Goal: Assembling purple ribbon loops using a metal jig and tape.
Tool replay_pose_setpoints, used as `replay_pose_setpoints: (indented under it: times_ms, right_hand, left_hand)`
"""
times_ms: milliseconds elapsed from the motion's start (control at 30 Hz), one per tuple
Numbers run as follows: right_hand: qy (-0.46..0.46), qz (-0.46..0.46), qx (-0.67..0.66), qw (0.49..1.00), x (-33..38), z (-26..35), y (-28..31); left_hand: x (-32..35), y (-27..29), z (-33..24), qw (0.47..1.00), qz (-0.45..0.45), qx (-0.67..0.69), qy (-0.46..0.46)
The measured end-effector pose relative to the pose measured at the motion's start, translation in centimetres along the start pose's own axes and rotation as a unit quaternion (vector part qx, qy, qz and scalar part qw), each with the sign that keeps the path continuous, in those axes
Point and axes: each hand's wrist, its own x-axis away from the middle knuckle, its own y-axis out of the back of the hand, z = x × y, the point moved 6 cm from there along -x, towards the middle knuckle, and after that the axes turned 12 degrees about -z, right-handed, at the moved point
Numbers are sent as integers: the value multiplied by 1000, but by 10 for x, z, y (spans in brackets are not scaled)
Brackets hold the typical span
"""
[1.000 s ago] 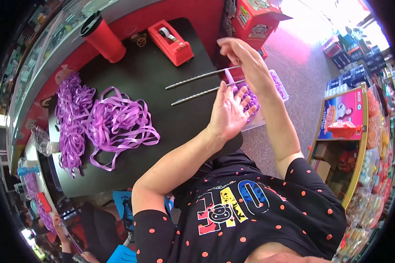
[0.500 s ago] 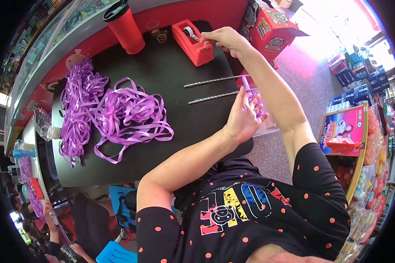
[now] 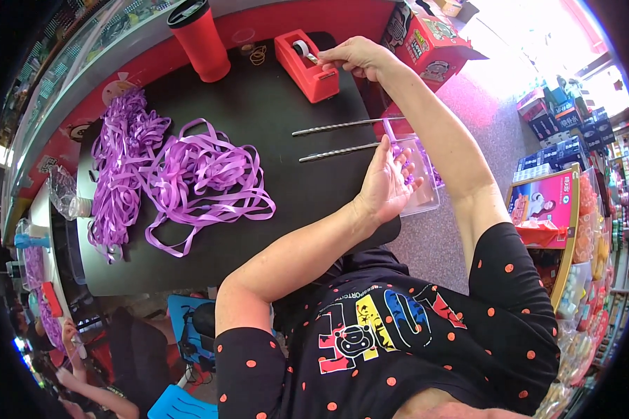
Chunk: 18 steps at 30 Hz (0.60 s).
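Right hand (image 3: 360, 57): thumb and forefinger pinched together at what looks like the free end of clear tape, at the red tape dispenser (image 3: 302, 75). Left hand (image 3: 386, 180): palm open, fingers loosely curled and apart (whether they touch ribbon, I cannot tell). Just beyond them, a purple ribbon band (image 3: 388, 129) lies across two twisted metal rods (image 3: 335, 151), beside the table's right edge. The band's long axis crosses the rods; they run nearly parallel, left to right, free tips pointing left. The dispenser slants, cutter end toward the wearer. Judging progress: ribbon is already on the rods, the tape seems not yet torn off, and two ribbon heaps (image 3: 213, 174) remain loose on the black table (image 3: 272, 105).
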Motion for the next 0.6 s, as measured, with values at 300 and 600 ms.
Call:
replay_pose_setpoints:
  times_ms: [300,600]
  right_hand:
    - [-26,-36,24,999,-3,0,0]
    - [-33,-2,14,999,-5,-4,-7]
  left_hand:
    - [-2,1,1,1000,-11,8,-3]
    - [-2,3,-1,1000,-17,-3,-10]
